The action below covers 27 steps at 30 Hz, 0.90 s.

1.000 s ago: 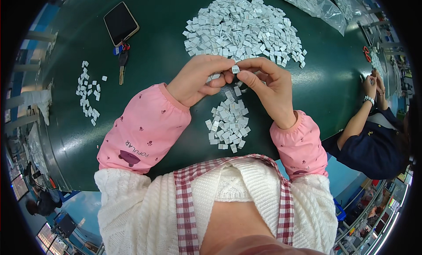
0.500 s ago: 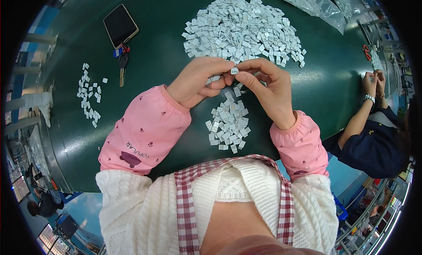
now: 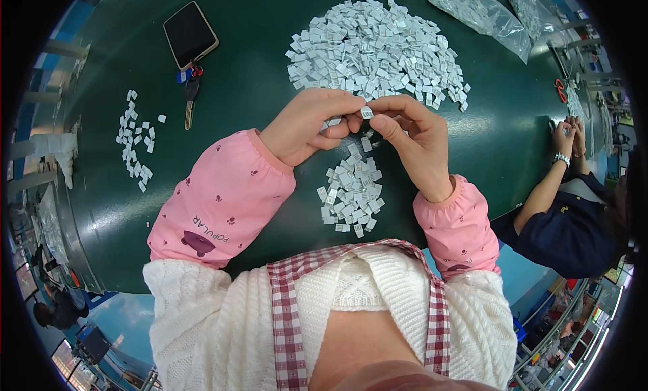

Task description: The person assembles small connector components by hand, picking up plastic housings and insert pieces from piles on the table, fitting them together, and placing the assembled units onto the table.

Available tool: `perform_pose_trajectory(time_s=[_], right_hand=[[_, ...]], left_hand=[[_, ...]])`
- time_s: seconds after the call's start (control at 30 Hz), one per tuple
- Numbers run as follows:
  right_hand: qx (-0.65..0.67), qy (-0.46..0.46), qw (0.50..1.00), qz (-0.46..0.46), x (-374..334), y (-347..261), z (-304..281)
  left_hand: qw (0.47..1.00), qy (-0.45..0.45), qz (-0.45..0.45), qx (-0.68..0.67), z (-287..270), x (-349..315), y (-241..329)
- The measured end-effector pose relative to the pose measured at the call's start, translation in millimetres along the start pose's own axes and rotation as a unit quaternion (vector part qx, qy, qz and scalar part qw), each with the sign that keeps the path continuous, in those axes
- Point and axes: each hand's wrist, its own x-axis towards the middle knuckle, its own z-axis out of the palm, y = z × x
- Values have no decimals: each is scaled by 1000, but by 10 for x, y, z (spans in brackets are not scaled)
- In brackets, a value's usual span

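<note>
A small white slotted plastic connector housing (image 3: 366, 112) is pinched between my hands above the green table. My left hand (image 3: 310, 121) is closed, its thumb and forefinger at the housing's left side; further white pieces (image 3: 331, 122) show among its curled fingers. My right hand (image 3: 420, 134) is closed too, thumb and forefinger at the housing's right side, its other fingers bent behind. Below the hands lies a small heap of like housings (image 3: 351, 192). Beyond them spreads a much larger pile (image 3: 378, 50). What the fingertips cover is hidden.
At left lie a scattered group of white housings (image 3: 135, 138), a phone (image 3: 191, 35) and a key (image 3: 190, 104). Clear plastic bags (image 3: 482, 13) rest at the far right. A co-worker's hands (image 3: 567, 134) are at the right edge, near orange-handled scissors (image 3: 560, 91).
The held housing has shifted slightly right and tilted a little, and my right fingers have moved slightly around it. The whole view has shifted slightly. The co-worker's hands have moved a little.
</note>
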Motion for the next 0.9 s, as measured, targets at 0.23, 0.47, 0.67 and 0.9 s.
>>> perform_pose_trajectory(time_s=[0.23,0.47,0.67,0.9], right_hand=[[-3,-8,1000,9,-3,-7,-6],[-14,-14,1000,-13,7,21,-6],[-8,-12,1000,3,8,10,-4],[1,-11,1000,8,7,6,11]], left_hand=[[1000,5,0,-2,14,-12,3],[1000,10,8,-1,11,4,-2],[1000,16,10,-2,7,0,-1],[1000,19,21,6,26,-5,-14]])
